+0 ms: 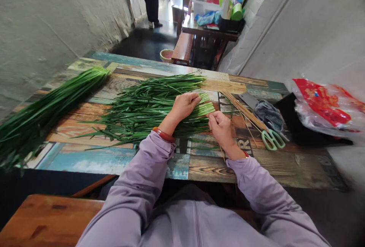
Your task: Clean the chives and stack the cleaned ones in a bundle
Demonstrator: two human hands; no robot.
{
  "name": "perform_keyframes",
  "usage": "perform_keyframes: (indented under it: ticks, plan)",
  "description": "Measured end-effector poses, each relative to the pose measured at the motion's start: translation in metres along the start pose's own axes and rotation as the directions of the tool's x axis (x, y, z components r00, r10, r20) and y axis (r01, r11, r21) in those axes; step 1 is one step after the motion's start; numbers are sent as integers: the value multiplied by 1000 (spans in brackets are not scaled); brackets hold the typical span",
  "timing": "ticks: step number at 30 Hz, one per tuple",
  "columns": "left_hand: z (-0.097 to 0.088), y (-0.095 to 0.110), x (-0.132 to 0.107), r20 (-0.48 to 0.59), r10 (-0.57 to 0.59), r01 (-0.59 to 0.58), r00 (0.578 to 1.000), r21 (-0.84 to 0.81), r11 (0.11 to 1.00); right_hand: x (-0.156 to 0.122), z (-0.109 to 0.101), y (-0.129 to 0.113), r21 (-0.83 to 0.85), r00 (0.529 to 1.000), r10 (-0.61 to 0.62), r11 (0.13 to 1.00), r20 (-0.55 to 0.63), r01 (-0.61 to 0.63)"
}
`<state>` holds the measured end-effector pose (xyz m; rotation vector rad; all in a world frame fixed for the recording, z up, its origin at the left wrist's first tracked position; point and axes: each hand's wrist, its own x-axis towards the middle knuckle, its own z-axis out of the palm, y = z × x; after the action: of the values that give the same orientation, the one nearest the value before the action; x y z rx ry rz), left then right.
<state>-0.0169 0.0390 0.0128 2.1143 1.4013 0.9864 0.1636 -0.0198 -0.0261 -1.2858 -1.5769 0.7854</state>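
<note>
A spread of garlic chives (137, 104) lies across the table, dark leaves to the left and pale cut stems to the right. My left hand (184, 107) is closed over the chives near their stem ends. At the tips of those stems my right hand (221, 127) pinches with thumb and forefinger; what sits between them is hidden. A thin stick shows just below that hand. To the right lies a bundle of bamboo skewers (243, 109), with green-handled scissors (273, 140) at its near end.
Another long bunch of chives (57, 104) lies on the left of the plank-patterned table (114, 161). At right are a grey cloth (268, 114) and red-and-clear plastic packaging (325, 104). Beyond stand a bench (182, 47), a basket (166, 55) and a person (149, 0).
</note>
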Motion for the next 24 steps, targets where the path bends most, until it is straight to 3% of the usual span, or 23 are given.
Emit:
perform_keyframes:
  ticks: [10,18,24]
  plan:
    - [-1,3,-5,71,20,-14,997,-74,997,1,-2,-3,-48,1000,-17,999,1,17]
    - [-7,0,-7,-29,19,-26,999,-244,969,3,-1,-6,-10,998,-48,999,28,49]
    - [-6,3,-2,-88,-48,24,995,-253,967,4,-1,-7,-37,998,-68,997,12,68]
